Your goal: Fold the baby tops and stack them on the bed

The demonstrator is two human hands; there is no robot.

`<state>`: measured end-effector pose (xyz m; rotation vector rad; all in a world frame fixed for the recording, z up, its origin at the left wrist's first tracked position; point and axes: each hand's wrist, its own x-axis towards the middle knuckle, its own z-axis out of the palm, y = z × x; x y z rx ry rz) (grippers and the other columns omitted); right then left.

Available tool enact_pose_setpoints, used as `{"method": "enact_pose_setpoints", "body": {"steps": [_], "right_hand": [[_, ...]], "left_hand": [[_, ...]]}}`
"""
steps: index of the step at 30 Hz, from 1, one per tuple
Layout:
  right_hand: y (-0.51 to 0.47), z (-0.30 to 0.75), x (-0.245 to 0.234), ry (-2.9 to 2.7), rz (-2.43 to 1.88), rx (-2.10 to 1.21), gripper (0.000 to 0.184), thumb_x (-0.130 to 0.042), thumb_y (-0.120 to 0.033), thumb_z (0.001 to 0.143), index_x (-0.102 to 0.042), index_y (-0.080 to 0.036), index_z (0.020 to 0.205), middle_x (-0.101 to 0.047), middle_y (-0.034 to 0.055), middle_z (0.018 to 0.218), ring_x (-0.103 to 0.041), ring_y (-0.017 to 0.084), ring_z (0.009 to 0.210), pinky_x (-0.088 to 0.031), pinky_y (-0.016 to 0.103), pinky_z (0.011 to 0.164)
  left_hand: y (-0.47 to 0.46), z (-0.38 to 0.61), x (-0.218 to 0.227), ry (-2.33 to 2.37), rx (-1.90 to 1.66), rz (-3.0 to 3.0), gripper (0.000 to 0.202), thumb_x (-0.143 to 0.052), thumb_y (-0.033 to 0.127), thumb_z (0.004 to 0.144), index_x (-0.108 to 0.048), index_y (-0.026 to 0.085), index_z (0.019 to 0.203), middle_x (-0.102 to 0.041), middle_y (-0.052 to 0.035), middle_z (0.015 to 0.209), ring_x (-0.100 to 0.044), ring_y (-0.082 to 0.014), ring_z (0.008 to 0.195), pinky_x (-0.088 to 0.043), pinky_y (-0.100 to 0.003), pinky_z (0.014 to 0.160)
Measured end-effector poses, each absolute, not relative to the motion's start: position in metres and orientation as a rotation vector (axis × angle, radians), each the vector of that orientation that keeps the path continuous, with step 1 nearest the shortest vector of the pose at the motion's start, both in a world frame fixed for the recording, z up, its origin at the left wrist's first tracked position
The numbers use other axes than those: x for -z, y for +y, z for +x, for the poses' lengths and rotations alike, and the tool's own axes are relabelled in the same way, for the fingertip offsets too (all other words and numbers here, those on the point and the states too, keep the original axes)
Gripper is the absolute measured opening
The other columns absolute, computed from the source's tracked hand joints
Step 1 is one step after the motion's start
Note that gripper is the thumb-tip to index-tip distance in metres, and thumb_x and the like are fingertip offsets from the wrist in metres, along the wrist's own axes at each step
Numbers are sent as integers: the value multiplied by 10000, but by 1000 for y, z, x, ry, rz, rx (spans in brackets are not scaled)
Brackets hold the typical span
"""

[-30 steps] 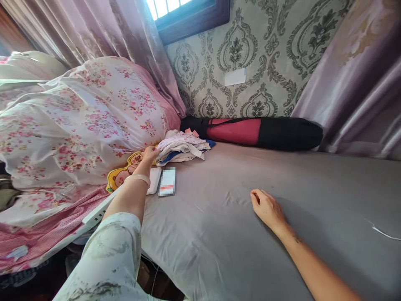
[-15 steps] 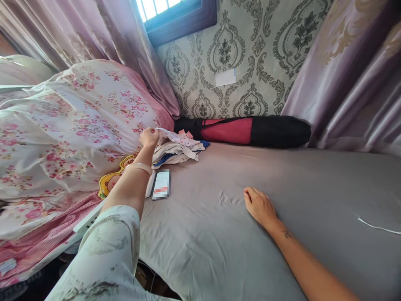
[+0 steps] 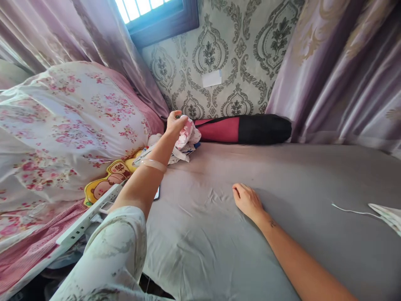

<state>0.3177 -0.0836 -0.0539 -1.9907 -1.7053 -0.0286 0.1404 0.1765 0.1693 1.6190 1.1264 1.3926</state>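
My left hand reaches to the far edge of the bed, its fingers closed on a pink-and-white patterned cloth. The cloth is bunched above a small pile of folded fabrics, partly hidden by my forearm. What kind of garment it is, I cannot make out. My right hand rests knuckles up on the grey bed sheet, curled into a loose fist with nothing visible in it. Under my left forearm a corner of a phone peeks out.
Along the wall lies a long black-and-red bag. Floral bedding, a yellow cartoon cushion and a white power strip are at the left. A white cable and a patterned fabric corner lie at the right.
My left hand has moved right and slightly up, gathering the pink-and-white cloth into a bunch. The view has shifted right, and my right hand stays curled on the sheet.
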Motion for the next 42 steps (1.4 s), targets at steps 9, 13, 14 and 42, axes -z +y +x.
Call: {"method": "enact_pose_setpoints", "body": {"steps": [9,13,14,42], "right_hand": [[-84,322,53,-1608,-1930,-146,222,-453,-200,928,-673,-229,914,-724,63,943,-648,183,851,-411,272,734],[-81,329,43,-1332,-1759,-257,249,-439,-276,924,-680,-217,942,-738,65,890,-670,190,792,-460,288,729],[-81,332,37,-1240,-1707,-238,258,-438,-301,921,-676,-210,961,-739,73,900,-672,195,799,-473,294,731],[-104,364,-37,-1170,-1431,-456,243,-620,-412,833,-664,-198,938,-728,57,892,-670,204,825,-504,335,782]], "left_hand": [[110,203,-152,627,-1181,1466,276,-751,227,730,-605,166,956,-593,45,669,-591,-69,583,-497,-192,609],[74,224,-138,465,-1083,1437,304,-753,243,738,-583,175,980,-645,24,778,-639,-89,695,-536,-246,745],[65,229,-134,430,-1056,1435,312,-745,239,739,-580,179,996,-652,21,801,-646,-95,717,-538,-259,767],[31,223,-90,683,-1087,1675,187,-628,209,699,-655,200,884,-568,40,609,-564,-123,597,-439,-237,608]]}}
